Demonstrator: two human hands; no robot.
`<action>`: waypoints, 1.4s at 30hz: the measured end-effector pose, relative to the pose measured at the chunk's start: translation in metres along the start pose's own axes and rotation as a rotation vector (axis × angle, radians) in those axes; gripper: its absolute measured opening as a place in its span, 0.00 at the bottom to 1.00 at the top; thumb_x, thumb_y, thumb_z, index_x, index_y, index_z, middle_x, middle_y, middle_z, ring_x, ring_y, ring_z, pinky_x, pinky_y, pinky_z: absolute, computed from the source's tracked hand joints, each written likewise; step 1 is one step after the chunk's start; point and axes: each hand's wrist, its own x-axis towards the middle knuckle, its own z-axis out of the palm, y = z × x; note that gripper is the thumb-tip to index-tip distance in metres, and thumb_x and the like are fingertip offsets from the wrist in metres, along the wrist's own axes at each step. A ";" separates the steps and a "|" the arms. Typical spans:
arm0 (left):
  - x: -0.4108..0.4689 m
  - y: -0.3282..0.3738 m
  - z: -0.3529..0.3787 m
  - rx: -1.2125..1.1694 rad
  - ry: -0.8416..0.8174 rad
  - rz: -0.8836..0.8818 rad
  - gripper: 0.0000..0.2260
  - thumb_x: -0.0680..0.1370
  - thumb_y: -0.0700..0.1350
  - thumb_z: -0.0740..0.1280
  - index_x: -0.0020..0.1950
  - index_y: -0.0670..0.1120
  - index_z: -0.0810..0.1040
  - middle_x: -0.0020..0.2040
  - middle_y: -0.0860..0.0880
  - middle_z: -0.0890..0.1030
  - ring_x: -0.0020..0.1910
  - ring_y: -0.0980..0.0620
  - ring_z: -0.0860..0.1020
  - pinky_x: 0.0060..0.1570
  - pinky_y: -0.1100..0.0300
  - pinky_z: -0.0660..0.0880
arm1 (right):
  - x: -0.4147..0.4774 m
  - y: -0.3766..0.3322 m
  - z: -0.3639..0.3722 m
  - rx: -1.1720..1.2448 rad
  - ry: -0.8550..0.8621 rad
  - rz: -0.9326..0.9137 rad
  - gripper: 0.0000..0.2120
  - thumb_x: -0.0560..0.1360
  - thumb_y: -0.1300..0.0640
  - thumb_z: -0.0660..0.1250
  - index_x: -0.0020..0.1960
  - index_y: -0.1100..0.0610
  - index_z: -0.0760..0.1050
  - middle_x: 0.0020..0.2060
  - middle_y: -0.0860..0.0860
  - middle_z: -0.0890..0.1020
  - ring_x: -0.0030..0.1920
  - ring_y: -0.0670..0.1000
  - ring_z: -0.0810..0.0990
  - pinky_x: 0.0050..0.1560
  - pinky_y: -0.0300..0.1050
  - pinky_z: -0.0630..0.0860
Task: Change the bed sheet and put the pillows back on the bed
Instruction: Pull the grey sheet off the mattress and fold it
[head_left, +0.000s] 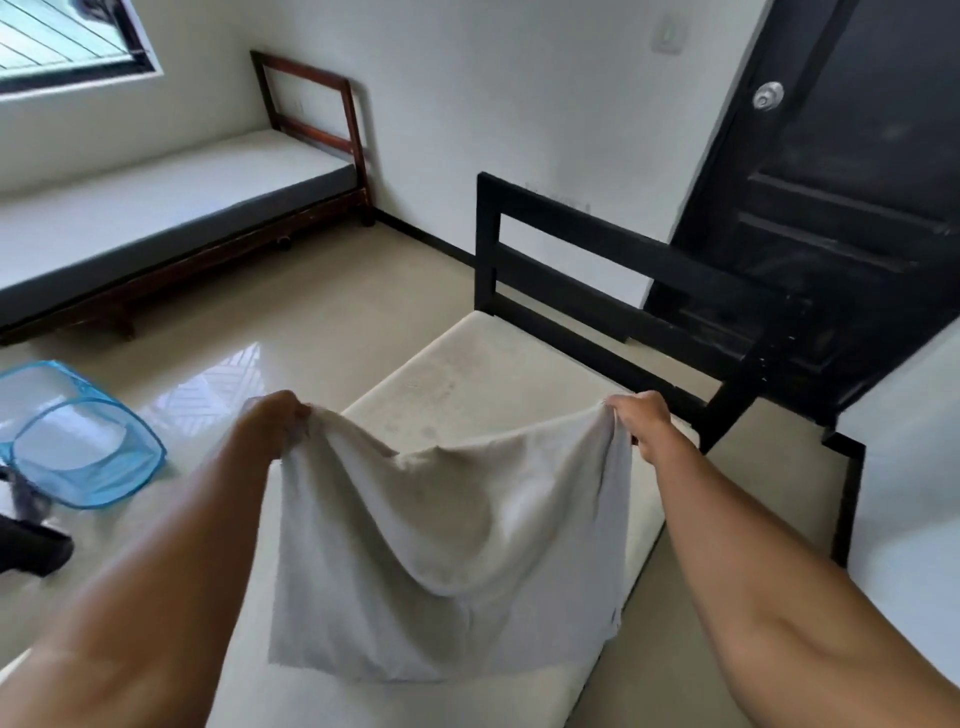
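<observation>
At the centre of the frame we hold a white sheet (447, 551) up by its top corners, left hand (278, 423) and right hand (641, 418) each pinching one, wide apart so it hangs open above the bare mattress (467, 379), probably ready to spread.

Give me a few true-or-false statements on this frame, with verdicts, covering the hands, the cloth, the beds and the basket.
1. Both the left hand and the right hand grip the white cloth by its upper corners. True.
2. The near bed's frame is brown wood. False: the near frame is black. The brown wooden frame belongs to the far bed.
3. The blue basket stands on the mattress. False: it is on the floor, to the left of the near bed.
4. The dark door has a round silver knob. True.
</observation>
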 end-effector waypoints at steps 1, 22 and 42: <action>0.003 0.017 0.024 -0.014 -0.005 0.061 0.06 0.75 0.34 0.68 0.41 0.42 0.74 0.33 0.42 0.76 0.19 0.51 0.74 0.21 0.64 0.70 | 0.016 -0.011 0.008 -0.033 -0.030 -0.025 0.26 0.74 0.52 0.74 0.67 0.66 0.75 0.62 0.62 0.81 0.54 0.59 0.80 0.50 0.48 0.75; 0.019 0.013 0.134 -0.242 -0.037 0.241 0.06 0.73 0.44 0.73 0.45 0.45 0.78 0.44 0.47 0.79 0.47 0.47 0.77 0.51 0.49 0.76 | 0.069 -0.019 0.049 0.165 0.384 -0.163 0.21 0.75 0.46 0.66 0.53 0.64 0.82 0.49 0.59 0.84 0.52 0.61 0.82 0.53 0.53 0.78; 0.082 -0.452 0.061 0.283 0.474 -0.330 0.17 0.76 0.38 0.67 0.64 0.34 0.77 0.59 0.36 0.81 0.56 0.38 0.81 0.49 0.56 0.77 | -0.041 0.482 0.100 -0.243 0.531 0.443 0.22 0.74 0.51 0.60 0.48 0.69 0.81 0.46 0.68 0.84 0.47 0.67 0.83 0.46 0.54 0.78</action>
